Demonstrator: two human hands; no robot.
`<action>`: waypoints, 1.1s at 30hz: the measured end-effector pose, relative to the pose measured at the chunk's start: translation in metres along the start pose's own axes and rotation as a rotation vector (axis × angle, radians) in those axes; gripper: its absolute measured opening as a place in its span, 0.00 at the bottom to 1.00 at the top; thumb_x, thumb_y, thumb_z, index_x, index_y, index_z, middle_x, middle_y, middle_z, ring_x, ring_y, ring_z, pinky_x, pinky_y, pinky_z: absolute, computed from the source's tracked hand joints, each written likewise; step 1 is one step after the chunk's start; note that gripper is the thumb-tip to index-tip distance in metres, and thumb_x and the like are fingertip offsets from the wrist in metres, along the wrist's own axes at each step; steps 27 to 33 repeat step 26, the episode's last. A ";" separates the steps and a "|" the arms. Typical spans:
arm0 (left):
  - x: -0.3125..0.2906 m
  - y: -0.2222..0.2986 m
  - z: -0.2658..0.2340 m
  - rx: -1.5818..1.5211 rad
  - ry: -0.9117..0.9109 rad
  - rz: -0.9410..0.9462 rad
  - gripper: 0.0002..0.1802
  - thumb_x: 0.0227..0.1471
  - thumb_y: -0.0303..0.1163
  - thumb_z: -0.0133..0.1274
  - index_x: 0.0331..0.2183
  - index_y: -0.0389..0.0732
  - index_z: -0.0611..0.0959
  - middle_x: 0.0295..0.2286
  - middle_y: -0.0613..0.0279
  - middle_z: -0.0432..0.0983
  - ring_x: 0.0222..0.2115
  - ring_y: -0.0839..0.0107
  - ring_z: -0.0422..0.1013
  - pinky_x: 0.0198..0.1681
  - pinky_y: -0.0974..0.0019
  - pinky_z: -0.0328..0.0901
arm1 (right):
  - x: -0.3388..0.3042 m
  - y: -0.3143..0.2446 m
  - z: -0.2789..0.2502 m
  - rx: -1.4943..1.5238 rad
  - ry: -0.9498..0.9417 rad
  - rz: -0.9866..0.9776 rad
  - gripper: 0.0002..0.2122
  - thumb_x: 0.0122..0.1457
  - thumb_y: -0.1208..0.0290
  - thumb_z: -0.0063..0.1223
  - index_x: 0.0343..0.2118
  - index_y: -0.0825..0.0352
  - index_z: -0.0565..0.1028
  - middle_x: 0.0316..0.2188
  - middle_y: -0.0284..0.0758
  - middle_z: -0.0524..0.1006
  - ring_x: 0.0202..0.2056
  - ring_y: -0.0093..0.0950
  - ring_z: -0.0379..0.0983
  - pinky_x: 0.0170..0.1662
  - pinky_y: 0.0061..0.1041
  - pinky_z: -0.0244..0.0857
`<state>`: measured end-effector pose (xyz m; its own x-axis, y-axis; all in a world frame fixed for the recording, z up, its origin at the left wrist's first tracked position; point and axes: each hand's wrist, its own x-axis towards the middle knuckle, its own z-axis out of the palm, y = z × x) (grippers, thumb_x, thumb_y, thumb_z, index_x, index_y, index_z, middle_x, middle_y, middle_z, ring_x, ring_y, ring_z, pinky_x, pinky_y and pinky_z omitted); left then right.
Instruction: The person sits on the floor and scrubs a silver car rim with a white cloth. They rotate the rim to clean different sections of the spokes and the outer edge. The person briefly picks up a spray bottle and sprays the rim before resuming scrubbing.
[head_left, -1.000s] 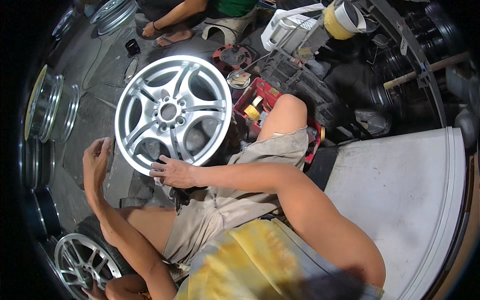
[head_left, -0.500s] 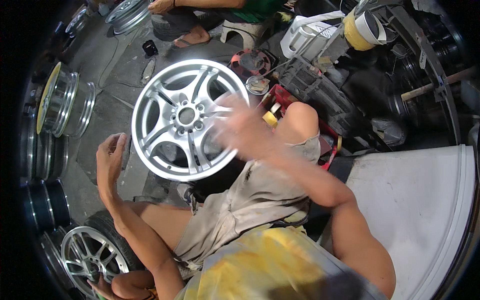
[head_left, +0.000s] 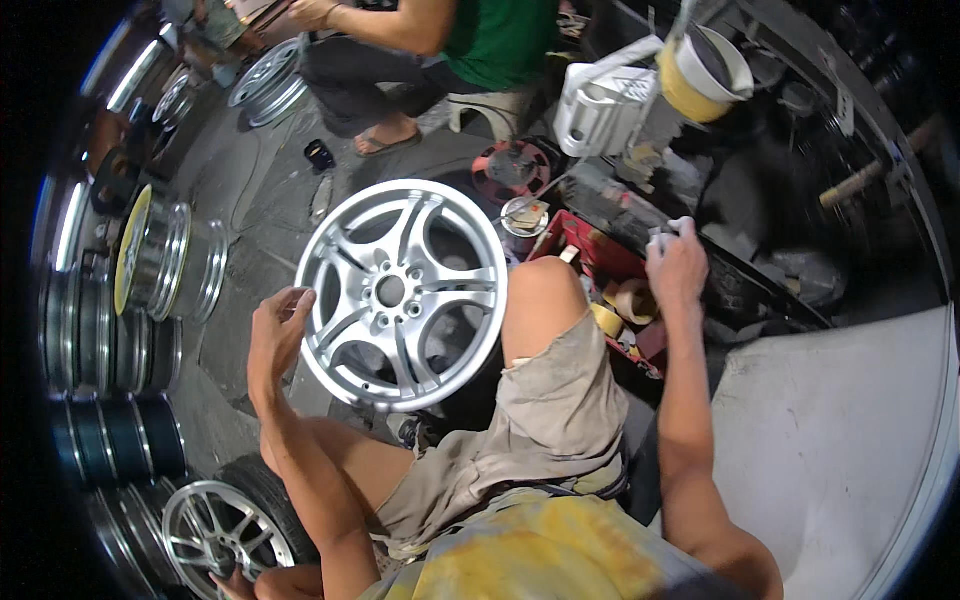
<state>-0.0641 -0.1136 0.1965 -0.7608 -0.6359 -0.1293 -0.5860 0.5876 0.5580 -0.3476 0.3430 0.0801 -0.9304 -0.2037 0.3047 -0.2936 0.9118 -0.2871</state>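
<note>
A silver multi-spoke wheel rim (head_left: 422, 291), its face turned up, is in front of me beside my bent knee. At the rim's left edge is my left hand (head_left: 278, 335), its fingers loosely curved and thumb apart, holding nothing; whether it touches the edge I cannot tell. My right hand (head_left: 680, 268) is off to the right, above the far end of a red crate (head_left: 612, 258). Its fingers are bent together around something small and greyish-white that I cannot make out. Yellow and tan tape rolls (head_left: 632, 302) lie in the crate.
A round tin (head_left: 524, 216) and a red-and-black disc (head_left: 511, 170) stand beyond the rim. More wheel rims (head_left: 170, 265) line the left side. A person in green (head_left: 500, 45) sits ahead. At right are a white jug (head_left: 604, 110), a yellow-white bucket (head_left: 690, 90) and a white panel (head_left: 820, 440).
My right hand has swung from over the rim to the right, above the crate. My left hand is now closer to the rim's edge. The view has shifted.
</note>
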 end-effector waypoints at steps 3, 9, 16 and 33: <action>0.012 -0.001 0.012 -0.004 -0.047 0.033 0.24 0.62 0.44 0.54 0.47 0.30 0.84 0.38 0.46 0.84 0.39 0.61 0.80 0.46 0.59 0.71 | -0.036 -0.010 0.009 0.010 0.111 0.009 0.10 0.60 0.69 0.57 0.28 0.71 0.82 0.49 0.39 0.74 0.43 0.43 0.75 0.46 0.43 0.71; 0.014 0.019 0.019 0.056 -0.102 0.009 0.25 0.64 0.43 0.54 0.47 0.28 0.84 0.37 0.49 0.84 0.38 0.67 0.78 0.46 0.61 0.70 | -0.084 -0.022 0.027 0.105 0.223 0.047 0.08 0.62 0.70 0.57 0.33 0.70 0.81 0.54 0.39 0.74 0.48 0.45 0.74 0.48 0.41 0.71; -0.004 0.013 -0.008 0.022 -0.048 0.052 0.24 0.65 0.41 0.53 0.47 0.27 0.83 0.39 0.50 0.84 0.40 0.68 0.77 0.48 0.62 0.70 | -0.044 -0.016 0.025 0.042 0.270 0.020 0.09 0.64 0.69 0.54 0.32 0.68 0.81 0.54 0.40 0.74 0.48 0.45 0.72 0.52 0.41 0.68; -0.139 -0.047 -0.089 0.127 0.321 -0.213 0.20 0.63 0.40 0.55 0.47 0.33 0.84 0.40 0.53 0.84 0.43 0.66 0.78 0.51 0.62 0.69 | 0.032 0.031 0.041 0.123 -0.006 -0.051 0.10 0.62 0.67 0.56 0.36 0.68 0.84 0.57 0.47 0.72 0.52 0.44 0.73 0.55 0.42 0.67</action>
